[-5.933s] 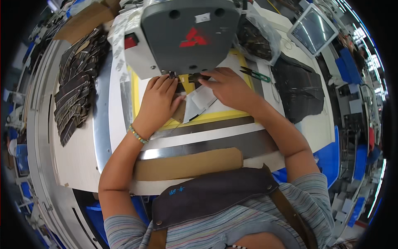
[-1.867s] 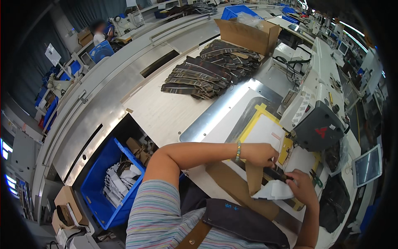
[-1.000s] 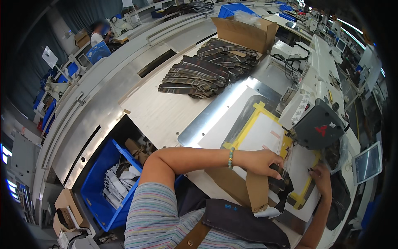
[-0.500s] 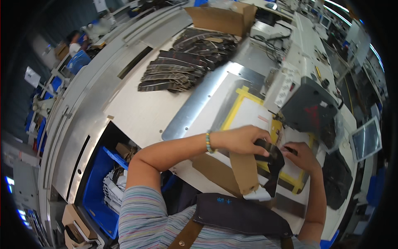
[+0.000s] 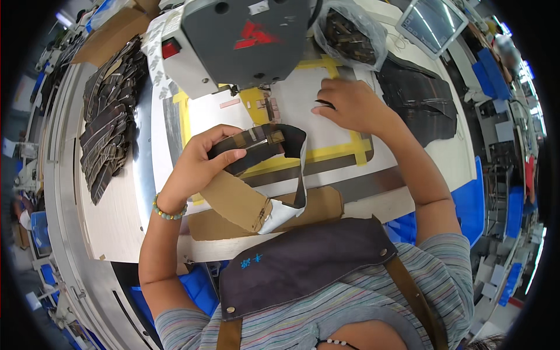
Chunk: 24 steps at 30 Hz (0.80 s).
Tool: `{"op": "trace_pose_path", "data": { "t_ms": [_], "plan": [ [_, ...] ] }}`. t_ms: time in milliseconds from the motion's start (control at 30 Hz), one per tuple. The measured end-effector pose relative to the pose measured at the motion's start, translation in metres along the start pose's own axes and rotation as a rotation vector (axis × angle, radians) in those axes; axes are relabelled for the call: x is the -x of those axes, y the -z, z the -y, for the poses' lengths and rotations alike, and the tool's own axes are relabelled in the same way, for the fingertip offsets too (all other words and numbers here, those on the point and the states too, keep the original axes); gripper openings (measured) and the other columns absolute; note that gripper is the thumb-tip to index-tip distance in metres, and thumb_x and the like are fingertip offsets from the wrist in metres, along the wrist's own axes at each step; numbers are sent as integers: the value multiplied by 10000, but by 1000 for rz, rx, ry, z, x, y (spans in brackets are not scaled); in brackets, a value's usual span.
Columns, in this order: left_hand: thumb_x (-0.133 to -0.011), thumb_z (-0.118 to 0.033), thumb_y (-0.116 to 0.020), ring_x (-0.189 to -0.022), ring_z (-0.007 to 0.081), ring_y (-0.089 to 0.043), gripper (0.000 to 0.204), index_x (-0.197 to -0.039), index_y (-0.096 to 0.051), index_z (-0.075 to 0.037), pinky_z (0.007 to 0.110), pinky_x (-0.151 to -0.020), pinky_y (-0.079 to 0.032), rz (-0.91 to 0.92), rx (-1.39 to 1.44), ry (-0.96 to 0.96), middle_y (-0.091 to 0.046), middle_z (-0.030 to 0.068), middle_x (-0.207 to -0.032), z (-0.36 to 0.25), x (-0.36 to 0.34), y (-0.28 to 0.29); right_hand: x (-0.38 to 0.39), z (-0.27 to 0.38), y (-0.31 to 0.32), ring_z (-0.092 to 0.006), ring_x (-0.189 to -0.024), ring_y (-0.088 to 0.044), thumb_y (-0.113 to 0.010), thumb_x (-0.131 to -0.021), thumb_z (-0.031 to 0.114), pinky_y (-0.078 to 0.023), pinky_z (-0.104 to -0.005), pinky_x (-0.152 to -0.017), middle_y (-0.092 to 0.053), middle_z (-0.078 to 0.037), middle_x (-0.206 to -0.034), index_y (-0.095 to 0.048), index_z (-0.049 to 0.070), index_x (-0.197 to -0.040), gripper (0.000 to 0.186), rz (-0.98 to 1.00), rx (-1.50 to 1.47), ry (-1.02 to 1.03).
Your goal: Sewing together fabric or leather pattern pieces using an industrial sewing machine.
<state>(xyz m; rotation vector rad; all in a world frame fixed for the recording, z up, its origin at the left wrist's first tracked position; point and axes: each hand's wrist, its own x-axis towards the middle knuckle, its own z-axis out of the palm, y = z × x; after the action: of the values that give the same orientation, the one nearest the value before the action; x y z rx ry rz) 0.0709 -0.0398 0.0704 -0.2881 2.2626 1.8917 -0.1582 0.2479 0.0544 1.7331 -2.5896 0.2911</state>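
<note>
My left hand [image 5: 199, 166] is closed on a dark plaid fabric strip [image 5: 251, 142], thumb on its face. The strip curves into a loop toward the right and down to a white end [image 5: 281, 216]. A tan cardboard piece [image 5: 233, 200] hangs under that hand against the strip. My right hand [image 5: 353, 106] is over the white work plate with yellow tape [image 5: 344, 153], fingers closed on a slim black thing [image 5: 325, 104] whose kind I cannot make out. Small pink and dark plaid pieces [image 5: 270, 104] lie on the plate between the hands.
A grey machine head [image 5: 245, 46] overhangs the plate's far side. Plaid fabric pieces [image 5: 111, 122] are heaped at left. A clear bag of scraps [image 5: 350, 38], dark fabric [image 5: 417, 99] and a screen [image 5: 433, 23] are at right. Another cardboard piece [image 5: 324, 204] lies nearest me.
The view has turned toward the machine. My hands have moved apart; the left keeps the fabric strip, while the right has gone out over the plate's right side with the slim black thing.
</note>
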Motion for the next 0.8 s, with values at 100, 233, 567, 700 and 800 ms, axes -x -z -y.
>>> {"op": "trace_pose_path", "data": {
  "t_ms": [100, 233, 567, 700, 800],
  "plan": [
    [-1026, -94, -776, -852, 26, -645, 308, -1311, -707, 1, 220, -759, -551, 11, 3, -6, -760, -14, -1088, 0, -8, -4, 7, -2, 4, -340, -1166, -657, -636, -1099, 313, -529, -446, -1017, -709, -152, -1208, -755, 21, -1191, 329, -94, -309, 54],
    [-1021, -99, -783, -770, 13, -636, 336, -1332, -709, 4, 204, -675, -541, 19, 32, -70, -757, -29, -1075, 5, -15, -15, 11, 43, 4, -215, -1214, -648, -647, -1114, 304, -510, -386, -1053, -724, -120, -1293, -713, 4, -1311, 364, 20, -1040, -102],
    [-974, -115, -803, -1235, 304, -654, 570, -1515, -636, -49, 393, -1009, -549, -112, -446, -464, -653, 169, -1392, 10, -13, -40, 104, 17, 95, -153, -1028, -716, -638, -1107, 177, -553, -312, -933, -777, -82, -1154, -716, 2, -1359, 316, -172, -537, -236],
    [-885, -161, -872, -1234, 370, -633, 703, -1524, -608, -40, 445, -1034, -532, 75, -781, -510, -632, 187, -1401, 14, 11, -69, 221, 25, 186, -164, -1034, -733, -646, -1100, 230, -559, -313, -943, -797, -116, -1158, -739, 43, -1369, 340, -258, -147, -614],
    [-854, -201, -896, -1179, 370, -643, 731, -1504, -609, -30, 456, -1000, -538, 110, -955, -667, -639, 176, -1377, 29, 21, -92, 296, 19, 222, -168, -1090, -734, -672, -1094, 299, -552, -315, -981, -798, -121, -1203, -735, 97, -1424, 392, -139, 289, -1116]
  ]
}}
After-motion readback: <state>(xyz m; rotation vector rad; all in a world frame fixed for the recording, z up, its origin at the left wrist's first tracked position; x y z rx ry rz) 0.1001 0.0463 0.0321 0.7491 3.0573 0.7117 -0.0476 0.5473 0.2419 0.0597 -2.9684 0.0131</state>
